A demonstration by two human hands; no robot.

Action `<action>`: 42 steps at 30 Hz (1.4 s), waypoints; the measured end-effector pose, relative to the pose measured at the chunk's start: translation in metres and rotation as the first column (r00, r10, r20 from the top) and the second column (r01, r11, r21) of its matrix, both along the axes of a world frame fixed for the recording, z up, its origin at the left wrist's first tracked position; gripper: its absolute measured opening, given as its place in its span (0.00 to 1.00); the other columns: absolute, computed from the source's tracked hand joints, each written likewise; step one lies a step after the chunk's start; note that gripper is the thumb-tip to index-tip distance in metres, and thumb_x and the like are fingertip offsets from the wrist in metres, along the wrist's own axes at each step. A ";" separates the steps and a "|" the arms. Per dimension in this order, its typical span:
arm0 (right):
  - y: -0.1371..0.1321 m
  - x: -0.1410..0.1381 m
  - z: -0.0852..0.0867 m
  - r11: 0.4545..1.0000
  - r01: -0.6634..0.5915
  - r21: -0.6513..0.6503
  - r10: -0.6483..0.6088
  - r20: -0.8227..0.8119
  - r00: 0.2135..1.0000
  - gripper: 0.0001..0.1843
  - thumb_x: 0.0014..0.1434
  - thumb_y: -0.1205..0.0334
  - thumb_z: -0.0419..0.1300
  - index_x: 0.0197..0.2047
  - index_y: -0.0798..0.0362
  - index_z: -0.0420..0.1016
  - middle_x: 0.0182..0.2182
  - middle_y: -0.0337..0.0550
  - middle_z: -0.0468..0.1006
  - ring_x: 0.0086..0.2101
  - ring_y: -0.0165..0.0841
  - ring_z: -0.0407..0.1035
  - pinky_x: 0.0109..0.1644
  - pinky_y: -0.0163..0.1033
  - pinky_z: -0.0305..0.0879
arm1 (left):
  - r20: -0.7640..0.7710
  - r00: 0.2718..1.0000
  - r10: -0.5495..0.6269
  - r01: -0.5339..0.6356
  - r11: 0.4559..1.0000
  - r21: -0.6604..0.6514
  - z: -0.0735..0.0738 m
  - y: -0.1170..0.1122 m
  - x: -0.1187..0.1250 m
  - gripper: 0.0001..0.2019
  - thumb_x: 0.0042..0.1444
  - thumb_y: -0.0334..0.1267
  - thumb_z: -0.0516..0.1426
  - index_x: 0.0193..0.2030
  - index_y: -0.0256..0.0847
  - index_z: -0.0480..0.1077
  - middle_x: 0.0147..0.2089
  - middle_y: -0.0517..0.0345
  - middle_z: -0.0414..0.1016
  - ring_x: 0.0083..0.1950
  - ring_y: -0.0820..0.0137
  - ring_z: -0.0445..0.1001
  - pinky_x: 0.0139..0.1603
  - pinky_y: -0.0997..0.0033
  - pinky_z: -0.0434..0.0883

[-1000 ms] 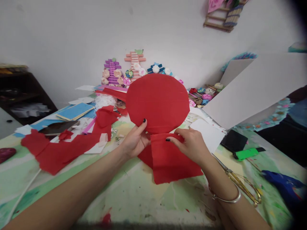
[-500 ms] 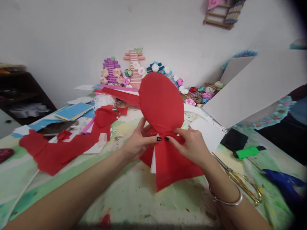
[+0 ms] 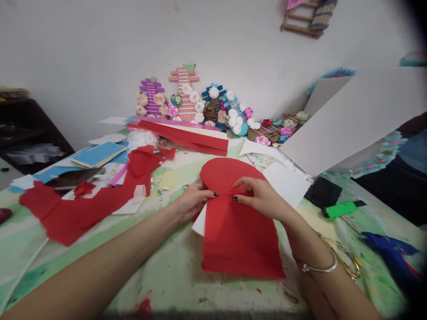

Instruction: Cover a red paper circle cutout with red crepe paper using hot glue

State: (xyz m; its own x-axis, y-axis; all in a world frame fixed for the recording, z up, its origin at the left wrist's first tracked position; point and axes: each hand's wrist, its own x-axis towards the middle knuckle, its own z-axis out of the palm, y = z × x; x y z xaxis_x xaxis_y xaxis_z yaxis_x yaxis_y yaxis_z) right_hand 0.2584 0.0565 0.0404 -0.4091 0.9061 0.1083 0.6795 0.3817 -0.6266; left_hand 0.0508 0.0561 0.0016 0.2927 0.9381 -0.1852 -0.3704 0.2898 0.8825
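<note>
A sheet of red crepe paper [image 3: 240,240] lies over a red-covered shape with a rounded top [image 3: 230,171], low over the table in front of me. White card [image 3: 200,222] shows beneath its left edge. My left hand [image 3: 191,202] is closed on the left edge, thumb on top and fingers partly hidden underneath. Over the crease where the sheet meets the rounded part, my right hand [image 3: 258,195] has its thumb and forefinger apart, their tips at the paper. Gold-handled scissors [image 3: 343,258] lie by my right forearm, partly covered by it.
Red paper scraps [image 3: 90,209] and blue cards [image 3: 100,154] lie left. Behind are a folded red strip [image 3: 187,138] and flower-decorated crafts [image 3: 187,98]. To the right are a blue glue gun [image 3: 390,253], a green cutter [image 3: 340,210] and a large white board [image 3: 353,124].
The red piece has tipped down from upright to nearly flat, uncovering the crafts and red strip behind. My right thumb and forefinger have spread from their pinch; my left hand keeps hold.
</note>
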 end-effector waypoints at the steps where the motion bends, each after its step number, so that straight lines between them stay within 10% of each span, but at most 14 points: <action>1: 0.001 0.005 0.002 0.997 -0.014 -0.073 0.009 -0.059 0.998 0.12 0.56 0.58 0.61 0.43 0.52 0.72 0.23 0.35 0.71 0.23 0.28 0.63 0.27 0.33 0.54 | 0.002 1.000 -0.008 0.008 1.000 -0.009 0.000 0.000 0.001 0.13 0.44 0.21 0.59 0.39 0.31 0.74 0.38 0.48 0.81 0.39 0.67 0.79 0.46 0.70 0.73; 7: 0.003 0.029 0.016 0.904 -0.136 -0.404 -0.058 -0.432 0.900 0.20 0.58 0.47 0.59 0.47 0.51 0.74 0.33 0.41 0.77 0.31 0.31 0.71 0.31 0.35 0.64 | -0.015 1.000 0.001 -0.001 0.999 -0.034 0.005 0.000 0.001 0.09 0.47 0.22 0.60 0.37 0.29 0.76 0.38 0.45 0.81 0.39 0.65 0.79 0.44 0.69 0.75; 17: 0.006 0.021 0.009 0.938 0.079 -0.337 -0.256 -0.523 0.813 0.13 0.45 0.58 0.69 0.36 0.54 0.80 0.29 0.44 0.81 0.29 0.38 0.76 0.32 0.39 0.71 | -0.034 0.987 0.154 -0.155 0.988 -0.012 -0.001 0.009 -0.009 0.15 0.46 0.25 0.64 0.43 0.34 0.73 0.48 0.44 0.78 0.39 0.66 0.79 0.36 0.71 0.77; 30: 0.003 0.028 0.013 0.907 0.420 -0.024 -0.307 -0.721 0.621 0.12 0.48 0.58 0.68 0.38 0.51 0.77 0.34 0.43 0.81 0.32 0.40 0.75 0.35 0.43 0.71 | -0.075 0.994 0.080 -0.086 0.993 -0.080 -0.005 0.013 -0.012 0.05 0.50 0.29 0.59 0.36 0.35 0.73 0.34 0.48 0.79 0.31 0.65 0.79 0.32 0.67 0.77; 36: -0.007 0.026 0.021 0.697 0.647 0.310 -0.154 -0.816 0.557 0.10 0.51 0.60 0.65 0.38 0.50 0.74 0.34 0.41 0.76 0.33 0.37 0.71 0.37 0.42 0.69 | -0.037 0.994 0.099 -0.103 0.986 -0.134 -0.004 0.012 -0.011 0.05 0.51 0.32 0.61 0.35 0.34 0.73 0.32 0.47 0.79 0.32 0.65 0.79 0.37 0.65 0.78; 42: -0.017 0.013 0.028 0.914 0.373 0.158 -0.145 -0.732 0.665 0.35 0.53 0.63 0.59 0.64 0.40 0.59 0.36 0.40 0.78 0.29 0.36 0.71 0.32 0.42 0.68 | -0.020 1.000 0.015 -0.015 1.000 -0.003 -0.004 0.007 -0.008 0.19 0.46 0.30 0.66 0.47 0.36 0.72 0.46 0.45 0.79 0.42 0.61 0.79 0.47 0.60 0.77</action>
